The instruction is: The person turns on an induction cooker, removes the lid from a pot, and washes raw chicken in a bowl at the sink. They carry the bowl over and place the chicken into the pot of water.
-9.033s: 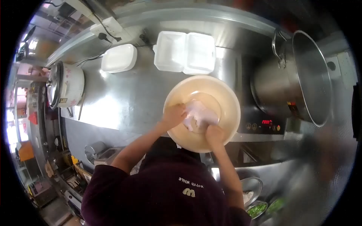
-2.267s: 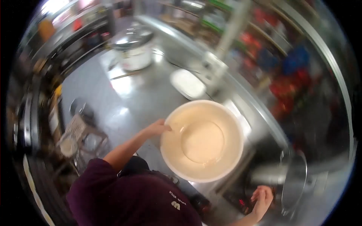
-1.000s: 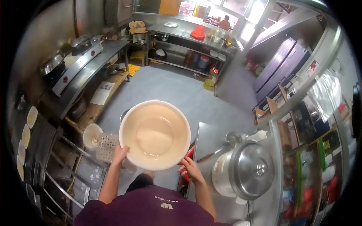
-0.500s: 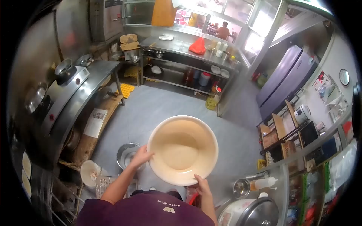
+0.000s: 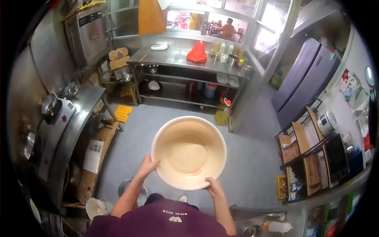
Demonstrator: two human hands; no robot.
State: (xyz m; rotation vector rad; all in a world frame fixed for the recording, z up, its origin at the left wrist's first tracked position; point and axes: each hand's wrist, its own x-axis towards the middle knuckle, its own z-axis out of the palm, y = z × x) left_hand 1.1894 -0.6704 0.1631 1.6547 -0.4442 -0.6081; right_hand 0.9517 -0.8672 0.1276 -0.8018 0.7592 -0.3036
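A large cream-coloured basin hangs above the floor in front of the body, its inside facing up, with a little liquid glinting near its lower edge. My left hand grips the rim at the lower left, thumb over the edge. At the lower right of the rim, my right hand is closed on the basin, its fingers partly hidden underneath. Nothing solid shows inside the basin.
Ahead stands a steel table with a red bag and bottles. Burners line the left; a fridge and shelf stand right. A metal bowl and bucket sit low left. A person is beyond the window.
The meat-like piece handled earlier in the basin is gone from it. The basin was lifted off the counter area, both hands took its rim, and the view turned and advanced toward the far steel table.
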